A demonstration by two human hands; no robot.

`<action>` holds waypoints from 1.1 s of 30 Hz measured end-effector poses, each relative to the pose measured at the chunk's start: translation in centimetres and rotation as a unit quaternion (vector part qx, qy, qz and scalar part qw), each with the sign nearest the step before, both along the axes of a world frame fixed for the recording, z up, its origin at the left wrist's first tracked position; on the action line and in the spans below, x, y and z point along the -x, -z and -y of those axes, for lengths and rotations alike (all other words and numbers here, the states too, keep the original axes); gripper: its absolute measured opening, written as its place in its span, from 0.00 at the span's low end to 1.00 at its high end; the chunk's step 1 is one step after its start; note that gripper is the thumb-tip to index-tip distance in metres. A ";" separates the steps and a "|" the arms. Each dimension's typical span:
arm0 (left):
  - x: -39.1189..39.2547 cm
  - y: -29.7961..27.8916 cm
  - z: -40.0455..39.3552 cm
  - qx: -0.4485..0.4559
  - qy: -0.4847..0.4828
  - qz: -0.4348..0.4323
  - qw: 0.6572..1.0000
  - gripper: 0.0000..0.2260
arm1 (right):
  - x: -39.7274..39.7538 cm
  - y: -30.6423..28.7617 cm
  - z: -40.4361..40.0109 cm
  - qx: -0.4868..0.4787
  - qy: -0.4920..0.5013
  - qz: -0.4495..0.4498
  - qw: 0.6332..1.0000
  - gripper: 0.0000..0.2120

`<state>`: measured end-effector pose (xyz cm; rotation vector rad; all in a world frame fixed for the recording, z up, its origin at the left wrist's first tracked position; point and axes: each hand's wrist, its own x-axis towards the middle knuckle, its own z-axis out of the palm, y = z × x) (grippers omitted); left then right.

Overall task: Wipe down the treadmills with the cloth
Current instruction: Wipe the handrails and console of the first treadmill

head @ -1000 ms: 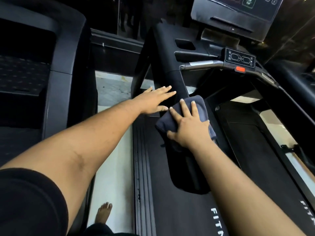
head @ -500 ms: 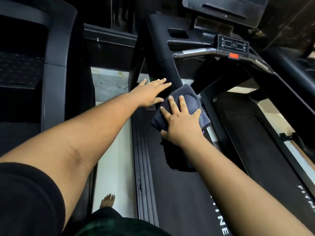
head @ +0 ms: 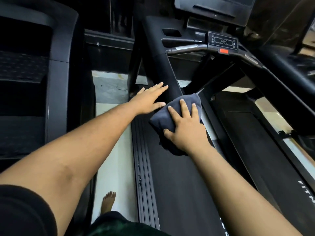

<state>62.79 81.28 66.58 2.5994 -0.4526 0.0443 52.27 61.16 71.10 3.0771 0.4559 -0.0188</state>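
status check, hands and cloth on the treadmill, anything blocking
Right hand flat, pressing the grey cloth onto the treadmill's left handrail. Left hand open, resting beside the rail. Nothing blocking the rail ahead.

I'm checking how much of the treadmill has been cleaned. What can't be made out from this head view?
- Black padded side rail: the part under the dark grey folded cloth and the right hand is covered.
- Black console screen: cut off by the top edge.
- White lettering on the deck: cut off by the right edge.
- Small grey control panel: symbols too small to read.
- Dust or streaks: black surfaces too dim.
- Left hand: its contact with the rail is unclear.
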 end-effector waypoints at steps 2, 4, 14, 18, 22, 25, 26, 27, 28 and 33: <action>0.3 -0.1 -0.1 -0.031 0.000 -0.016 0.999 0.33 | 2.7 0.7 1.0 0.051 -0.034 0.042 0.997 0.39; 0.2 -0.3 -0.3 -0.064 0.009 -0.022 0.998 0.33 | 5.3 1.4 2.3 0.060 -0.057 0.066 0.994 0.42; -5.3 -0.9 -1.6 -0.087 0.009 0.000 0.996 0.26 | -3.9 -1.1 -2.4 0.126 -0.061 -0.042 0.989 0.40; -8.5 -1.2 -3.8 -0.083 0.020 0.000 0.996 0.27 | -0.7 -0.7 -1.0 0.188 -0.098 -0.036 0.977 0.38; -11.6 -0.7 -5.3 -0.072 0.006 -0.017 0.997 0.28 | -6.3 0.5 -7.8 0.370 -0.142 -0.030 0.918 0.37; -13.1 0.1 -6.3 -0.067 0.008 -0.014 0.998 0.29 | -9.0 2.5 -11.1 0.489 -0.156 -0.055 0.856 0.34; -13.5 0.3 -6.6 -0.065 0.016 -0.008 0.998 0.29 | -9.3 2.4 -10.8 0.483 -0.165 -0.055 0.858 0.34; -13.9 0.7 -6.9 -0.064 0.025 -0.001 0.998 0.29 | -9.3 2.0 -10.1 0.448 -0.171 -0.055 0.876 0.34; -14.1 1.1 -7.2 -0.063 0.032 0.006 0.997 0.29 | -9.1 1.4 -9.0 0.392 -0.163 -0.059 0.903 0.35; -16.4 1.4 -7.9 -0.048 0.053 0.033 0.997 0.30 | -8.1 -1.7 -5.8 0.220 -0.065 -0.085 0.970 0.39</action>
